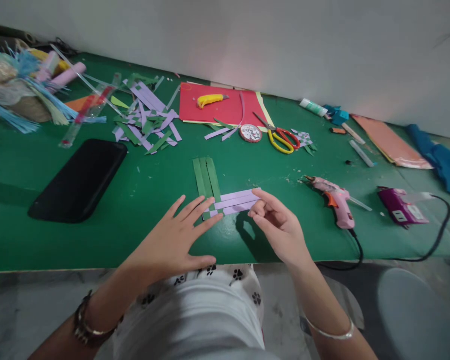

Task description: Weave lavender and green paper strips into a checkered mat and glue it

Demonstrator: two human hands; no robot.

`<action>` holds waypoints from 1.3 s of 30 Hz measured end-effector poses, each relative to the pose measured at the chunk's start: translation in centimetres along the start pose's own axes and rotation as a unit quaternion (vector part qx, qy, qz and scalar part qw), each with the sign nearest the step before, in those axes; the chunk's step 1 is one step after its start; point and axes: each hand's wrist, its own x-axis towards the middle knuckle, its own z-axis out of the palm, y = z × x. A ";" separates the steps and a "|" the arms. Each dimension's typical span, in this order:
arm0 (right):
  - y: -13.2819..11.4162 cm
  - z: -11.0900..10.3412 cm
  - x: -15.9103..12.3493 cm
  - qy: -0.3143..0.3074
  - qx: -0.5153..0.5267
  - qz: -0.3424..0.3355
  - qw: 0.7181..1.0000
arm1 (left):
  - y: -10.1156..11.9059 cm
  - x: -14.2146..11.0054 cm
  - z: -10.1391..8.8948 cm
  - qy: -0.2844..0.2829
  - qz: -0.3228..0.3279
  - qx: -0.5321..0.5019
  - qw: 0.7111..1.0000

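Observation:
Green paper strips (207,177) and purple paper strips (238,200) lie on the green tabletop, crossing in a small woven checked corner. The green ones run away from me, the purple ones to the right. My left hand (183,227) is spread palm down, with its fingertips over the woven corner and partly hiding it. At the right ends of the purple strips is my right hand (279,222), index finger stretched along them and the other fingers curled. Its thumb is apart from the index finger, and I see nothing held in it.
A pink glue gun (333,200) with a cord lies to the right, near a purple power socket (402,206). Scissors (279,137), a round tape roll (251,133) and a yellow cutter (211,101) are farther back. To the left are a black phone (80,180) and loose paper strips (146,117).

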 end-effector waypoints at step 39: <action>0.9 -1.4 -0.6 -0.036 -0.677 -0.110 0.727 | 0.1 -0.1 0.0 0.009 -0.001 0.009 1.000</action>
